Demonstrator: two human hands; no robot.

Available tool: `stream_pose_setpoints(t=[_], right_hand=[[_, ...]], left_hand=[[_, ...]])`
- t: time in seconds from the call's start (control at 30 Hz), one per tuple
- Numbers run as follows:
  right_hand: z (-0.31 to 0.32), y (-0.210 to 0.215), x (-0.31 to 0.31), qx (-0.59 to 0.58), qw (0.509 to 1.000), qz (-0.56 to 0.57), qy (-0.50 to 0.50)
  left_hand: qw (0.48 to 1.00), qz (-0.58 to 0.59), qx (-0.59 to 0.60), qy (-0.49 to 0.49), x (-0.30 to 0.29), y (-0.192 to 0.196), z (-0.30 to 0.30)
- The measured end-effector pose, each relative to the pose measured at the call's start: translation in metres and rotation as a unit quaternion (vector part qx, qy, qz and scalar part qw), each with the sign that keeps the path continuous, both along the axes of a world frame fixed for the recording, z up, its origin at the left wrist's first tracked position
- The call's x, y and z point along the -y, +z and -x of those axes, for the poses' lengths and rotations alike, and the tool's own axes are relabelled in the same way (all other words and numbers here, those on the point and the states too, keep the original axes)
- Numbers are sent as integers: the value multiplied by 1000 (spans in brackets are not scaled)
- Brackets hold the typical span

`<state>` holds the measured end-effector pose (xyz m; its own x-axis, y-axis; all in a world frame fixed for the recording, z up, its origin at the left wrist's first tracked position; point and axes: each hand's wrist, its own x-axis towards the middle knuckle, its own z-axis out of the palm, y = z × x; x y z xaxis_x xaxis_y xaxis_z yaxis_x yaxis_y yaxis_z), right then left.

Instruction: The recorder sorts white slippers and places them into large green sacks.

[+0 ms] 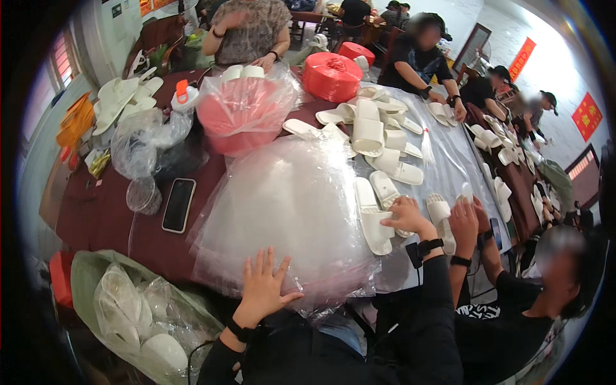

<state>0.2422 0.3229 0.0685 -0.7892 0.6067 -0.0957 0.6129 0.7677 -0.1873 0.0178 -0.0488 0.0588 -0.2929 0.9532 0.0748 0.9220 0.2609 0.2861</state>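
My left hand lies with fingers spread on the near edge of a stack of clear plastic bags. Its palm faces down and nothing is gripped. To the right, my right hand reaches over a white slipper at the front of the slipper pile, fingers extended and touching or just above it. Another white slipper lies partly beyond those fingertips. More white slippers are heaped farther back on the plastic sheet.
A phone and clear jar stand left of the bags. Red twine rolls and a bagged pink bundle sit behind. A green sack of slippers is at lower left. A co-worker's hands handle slippers close on my right.
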Motion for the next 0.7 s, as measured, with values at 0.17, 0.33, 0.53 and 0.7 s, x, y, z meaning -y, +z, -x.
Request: stream_pose_setpoints(t=[0.17,0.33,0.53,0.7], right_hand=[[-3,5,-9,50,998,42,4],[-6,22,-10,-61,998,7,-27],[-34,65,9,-308,934,-14,-178],[-51,90,77,-516,742,365,-226]], left_hand=[[1000,-8,-19,0,-2,-9,1],[999,-38,-16,-8,-1,-6,2],[997,-60,-36,-32,-6,-1,3],[991,-116,67,-13,-6,9,17]])
